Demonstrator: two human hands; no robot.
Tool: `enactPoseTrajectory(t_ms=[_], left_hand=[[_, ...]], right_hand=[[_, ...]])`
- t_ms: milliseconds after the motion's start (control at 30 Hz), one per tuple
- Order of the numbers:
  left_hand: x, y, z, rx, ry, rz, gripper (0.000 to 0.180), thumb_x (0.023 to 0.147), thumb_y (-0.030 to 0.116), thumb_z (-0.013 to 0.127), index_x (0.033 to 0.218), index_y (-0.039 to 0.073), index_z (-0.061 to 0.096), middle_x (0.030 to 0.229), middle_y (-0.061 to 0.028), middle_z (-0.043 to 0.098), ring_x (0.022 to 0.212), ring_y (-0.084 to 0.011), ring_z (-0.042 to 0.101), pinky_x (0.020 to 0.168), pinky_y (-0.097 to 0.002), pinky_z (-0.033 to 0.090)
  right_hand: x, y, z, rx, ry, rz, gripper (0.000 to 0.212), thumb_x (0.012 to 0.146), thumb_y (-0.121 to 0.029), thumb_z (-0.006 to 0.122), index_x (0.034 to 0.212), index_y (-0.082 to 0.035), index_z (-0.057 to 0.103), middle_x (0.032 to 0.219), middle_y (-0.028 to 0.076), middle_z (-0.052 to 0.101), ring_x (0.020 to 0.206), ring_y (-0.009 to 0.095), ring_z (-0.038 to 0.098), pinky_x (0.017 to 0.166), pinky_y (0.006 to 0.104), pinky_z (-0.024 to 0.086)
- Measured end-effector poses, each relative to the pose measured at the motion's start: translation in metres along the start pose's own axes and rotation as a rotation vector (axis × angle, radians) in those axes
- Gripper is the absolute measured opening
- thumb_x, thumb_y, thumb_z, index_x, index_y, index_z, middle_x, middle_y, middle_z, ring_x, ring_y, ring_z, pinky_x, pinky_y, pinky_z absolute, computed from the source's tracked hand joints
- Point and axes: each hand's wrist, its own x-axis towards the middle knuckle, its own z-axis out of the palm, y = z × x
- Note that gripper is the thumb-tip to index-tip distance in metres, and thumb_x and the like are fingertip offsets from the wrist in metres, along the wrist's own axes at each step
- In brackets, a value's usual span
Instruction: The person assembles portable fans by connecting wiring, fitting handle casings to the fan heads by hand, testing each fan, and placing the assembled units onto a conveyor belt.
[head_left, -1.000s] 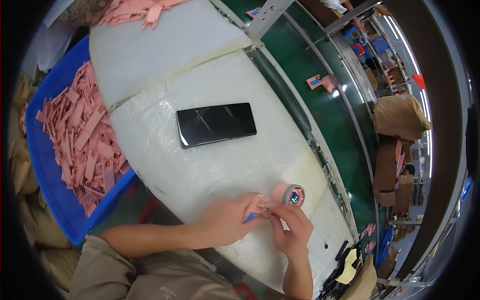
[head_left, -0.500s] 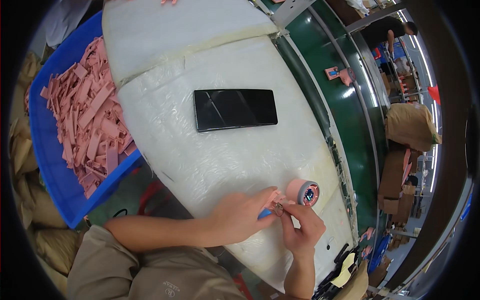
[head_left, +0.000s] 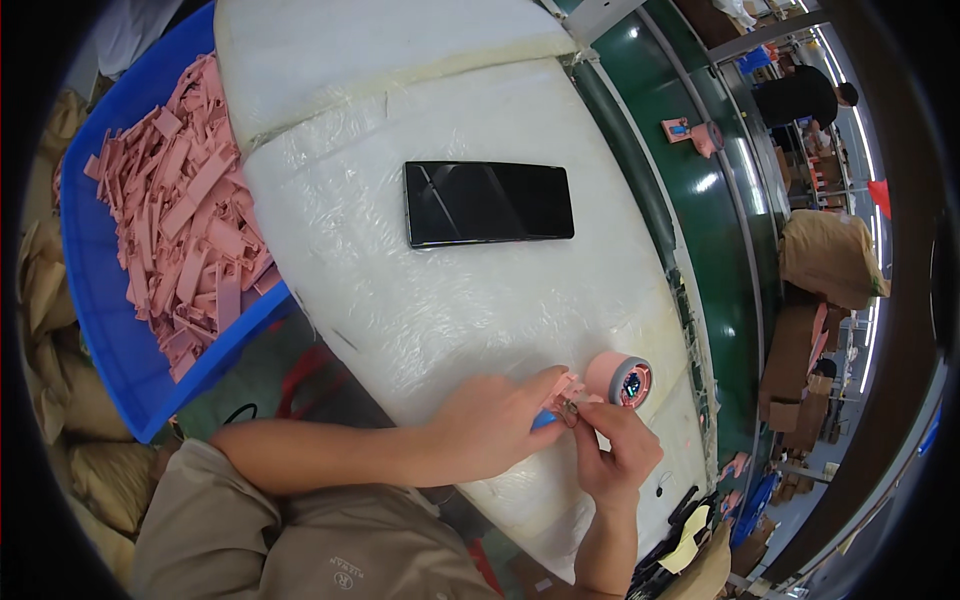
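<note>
My left hand (head_left: 490, 425) is closed around a pink plastic housing (head_left: 570, 384), with a blue cylindrical piece (head_left: 543, 419) showing below its fingers. Thumb and fingertips of my right hand (head_left: 622, 452) pinch at the housing's open side, where thin wires (head_left: 571, 409) show. Exactly what those fingertips grip is too small to make out. Just beyond them a round pink fan-like head (head_left: 603, 374) with a grey rim rests on its side, small electronics visible inside. Farther up the padded surface lies a black smartphone (head_left: 490, 204), apart from both hands.
A plastic-wrapped white pad (head_left: 350, 210) covers the work surface. At left stands a blue bin (head_left: 100, 330) heaped with pink plastic parts (head_left: 190, 200). Along the right runs a green conveyor belt (head_left: 690, 215) carrying a pink assembly (head_left: 706, 138). A person (head_left: 800, 97) works beyond it.
The whole view has shifted slightly, so the pad and phone appear higher and farther right. Both hands keep nearly the same hold at the pink housing. The distant person's posture has changed.
</note>
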Motion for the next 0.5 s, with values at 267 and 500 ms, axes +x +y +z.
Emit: enactPoseTrajectory(t_ms=[267,500], left_hand=[[-0.0002,-0.0010,-0.0002,-0.003,0.004,-0.022,0.043,0.087,0.025,0.072,0.121,0.005,0.056,0.072,-0.0139,0.067,0.060,-0.0356,0.065,0.053,-0.0448,0.050],[0.0003,-0.0016,0.0046,0.025,0.029,-0.005,0.044,0.086,0.023,0.074,0.121,0.004,0.056,0.073,-0.0134,0.067,0.060,-0.0342,0.066,0.053,-0.0415,0.050]], right_hand=[[-0.0012,0.0011,0.0003,-0.026,-0.006,-0.018,0.025,0.068,0.008,0.078,0.090,-0.002,0.072,0.084,0.011,0.073,0.071,0.024,0.072,0.063,0.0298,0.057],[0.0012,-0.0008,-0.0024,-0.026,-0.030,-0.003,0.027,0.068,0.008,0.078,0.092,-0.004,0.072,0.086,0.011,0.073,0.073,0.024,0.072,0.064,0.0302,0.057]])
